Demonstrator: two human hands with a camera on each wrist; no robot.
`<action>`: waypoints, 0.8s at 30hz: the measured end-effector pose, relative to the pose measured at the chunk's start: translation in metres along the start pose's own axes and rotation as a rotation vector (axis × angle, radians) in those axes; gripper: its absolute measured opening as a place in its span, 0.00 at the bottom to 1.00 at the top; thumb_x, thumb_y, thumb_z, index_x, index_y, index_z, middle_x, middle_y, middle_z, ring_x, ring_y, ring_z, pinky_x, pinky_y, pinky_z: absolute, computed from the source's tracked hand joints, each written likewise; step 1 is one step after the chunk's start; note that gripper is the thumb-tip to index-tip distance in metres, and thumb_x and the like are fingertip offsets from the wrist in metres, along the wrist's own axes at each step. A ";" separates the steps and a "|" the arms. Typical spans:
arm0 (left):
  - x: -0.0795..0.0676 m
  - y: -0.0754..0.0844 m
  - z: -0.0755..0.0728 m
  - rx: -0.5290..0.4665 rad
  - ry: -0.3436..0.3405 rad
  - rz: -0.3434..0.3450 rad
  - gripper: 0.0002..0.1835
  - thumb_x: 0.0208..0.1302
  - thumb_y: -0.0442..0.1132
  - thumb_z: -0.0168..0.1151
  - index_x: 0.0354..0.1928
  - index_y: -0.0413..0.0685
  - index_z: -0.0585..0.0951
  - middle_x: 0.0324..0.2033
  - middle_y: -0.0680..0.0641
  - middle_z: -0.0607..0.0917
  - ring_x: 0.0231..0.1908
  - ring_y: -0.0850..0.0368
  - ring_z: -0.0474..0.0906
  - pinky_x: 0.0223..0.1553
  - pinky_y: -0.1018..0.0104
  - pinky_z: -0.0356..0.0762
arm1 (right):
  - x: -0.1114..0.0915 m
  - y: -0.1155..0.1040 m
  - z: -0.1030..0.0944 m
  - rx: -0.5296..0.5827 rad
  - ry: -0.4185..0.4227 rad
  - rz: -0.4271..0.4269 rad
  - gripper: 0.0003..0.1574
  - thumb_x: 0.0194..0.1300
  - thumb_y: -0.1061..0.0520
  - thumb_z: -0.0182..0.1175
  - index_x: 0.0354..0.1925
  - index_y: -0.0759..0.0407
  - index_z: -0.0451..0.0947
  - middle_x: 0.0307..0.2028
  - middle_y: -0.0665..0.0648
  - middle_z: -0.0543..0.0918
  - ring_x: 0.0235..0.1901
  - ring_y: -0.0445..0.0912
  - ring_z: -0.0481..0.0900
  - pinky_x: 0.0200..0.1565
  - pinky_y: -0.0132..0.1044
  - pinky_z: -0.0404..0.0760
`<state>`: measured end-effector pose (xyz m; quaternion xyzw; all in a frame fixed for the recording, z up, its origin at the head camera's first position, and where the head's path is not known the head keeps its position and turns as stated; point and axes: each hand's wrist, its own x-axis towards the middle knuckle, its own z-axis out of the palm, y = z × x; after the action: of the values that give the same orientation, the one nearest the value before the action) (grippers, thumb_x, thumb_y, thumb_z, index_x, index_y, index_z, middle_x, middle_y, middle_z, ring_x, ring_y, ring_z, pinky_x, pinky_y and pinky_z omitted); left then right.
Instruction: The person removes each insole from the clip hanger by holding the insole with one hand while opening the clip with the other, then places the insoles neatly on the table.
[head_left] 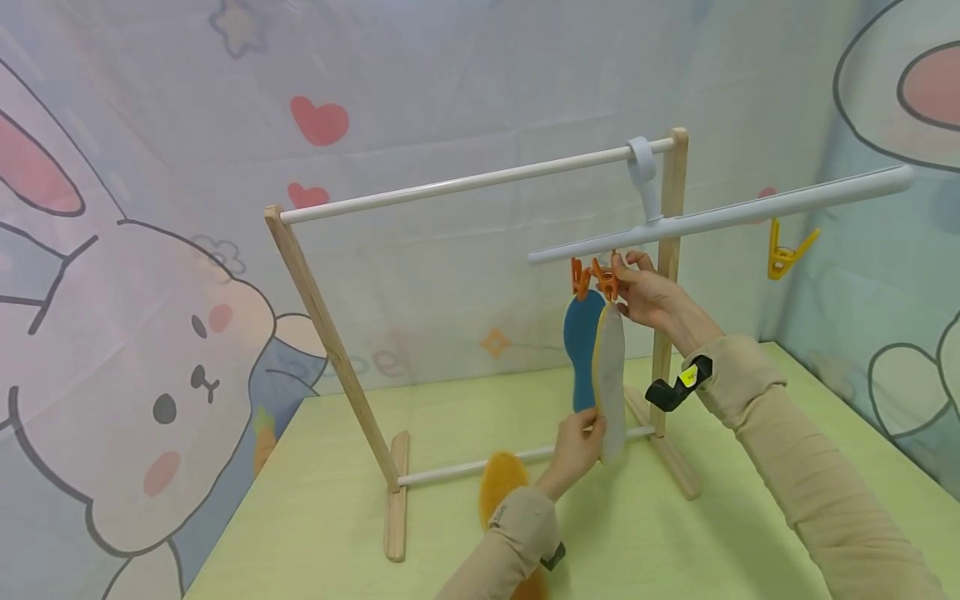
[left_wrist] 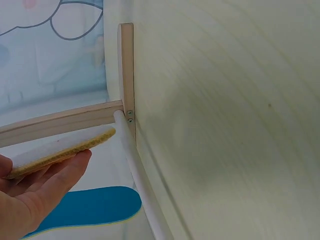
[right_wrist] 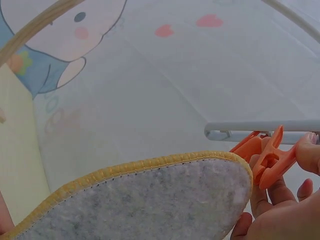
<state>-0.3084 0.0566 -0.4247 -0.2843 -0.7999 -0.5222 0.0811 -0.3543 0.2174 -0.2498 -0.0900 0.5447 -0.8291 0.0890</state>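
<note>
A grey insole with yellow edging (head_left: 612,375) hangs upright below the white hanger (head_left: 720,221). Its lower part is pinched between the thumb and fingers of my left hand (head_left: 576,446). At the insole's top end, my right hand (head_left: 651,292) grips an orange clothespin (right_wrist: 275,160) with thumb and fingers. Whether the clothespin bites the insole is hard to tell. Just left of it, a second orange clothespin (head_left: 579,279) carries a blue insole (head_left: 581,342). That blue insole (left_wrist: 97,206) also shows beyond my left hand in the left wrist view.
The hanger hooks over the top rail (head_left: 465,183) of a wooden stand (head_left: 330,342). A yellow clothespin (head_left: 783,260) hangs from the hanger's right arm. On the green table (head_left: 315,517), an orange-yellow insole (head_left: 502,479) lies partly under my left sleeve. A printed cloth (head_left: 435,83) stands behind.
</note>
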 end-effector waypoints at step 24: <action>-0.008 0.000 -0.006 -0.002 0.057 -0.016 0.09 0.61 0.28 0.49 0.30 0.28 0.77 0.35 0.33 0.83 0.37 0.42 0.82 0.34 0.71 0.81 | 0.000 0.003 0.003 -0.030 -0.013 0.015 0.12 0.58 0.41 0.47 0.25 0.39 0.56 0.27 0.40 0.78 0.35 0.36 0.70 0.36 0.34 0.49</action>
<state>-0.3030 0.0484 -0.4255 -0.2632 -0.7989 -0.5316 0.0993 -0.3535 0.2139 -0.2513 -0.0925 0.5571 -0.8195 0.0975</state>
